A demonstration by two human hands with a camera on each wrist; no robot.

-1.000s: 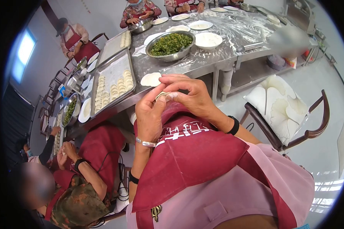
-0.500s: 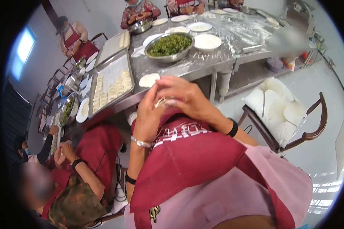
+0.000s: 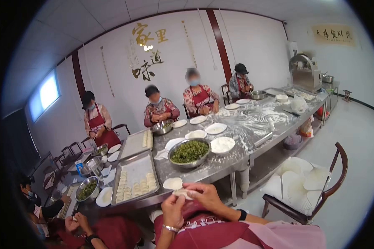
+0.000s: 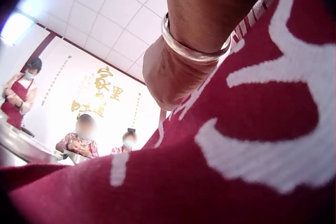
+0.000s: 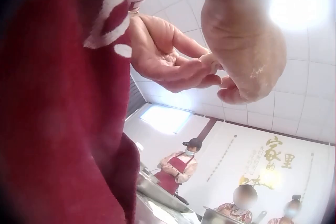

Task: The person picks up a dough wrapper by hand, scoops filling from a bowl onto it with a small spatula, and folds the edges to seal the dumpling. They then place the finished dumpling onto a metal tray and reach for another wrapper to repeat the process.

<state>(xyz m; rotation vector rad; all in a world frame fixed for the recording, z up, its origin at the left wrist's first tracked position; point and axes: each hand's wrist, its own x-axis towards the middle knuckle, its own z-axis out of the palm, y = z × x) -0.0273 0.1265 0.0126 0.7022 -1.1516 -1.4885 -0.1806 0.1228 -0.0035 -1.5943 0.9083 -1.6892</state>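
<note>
In the head view a folded piece of dough (image 3: pixel 183 194) is pinched between both hands above the table's near edge. The left hand (image 3: pixel 173 211) grips its left end with thumb and fingers; the right hand (image 3: pixel 205 197) pinches its right end. Just behind them a round flat wrapper (image 3: pixel 172 183) lies at the table edge. The right wrist view has the left hand (image 5: pixel 170 56) and right hand (image 5: pixel 244 58) meeting at the fingertips, the dough mostly hidden. Only the back part of the left hand (image 4: pixel 176 74) shows in the left wrist view.
A tray of dumplings (image 3: pixel 133 176) lies left of the hands. Behind them stand a bowl of green filling (image 3: pixel 190 152) and a plate of white flour (image 3: pixel 222 145). A cushioned chair (image 3: pixel 297 184) is at the right; people sit or stand around the table.
The head view has tilted up, so the far wall shows and the hands appear lower. The fingers have shifted around the dough, which is more visible now.
</note>
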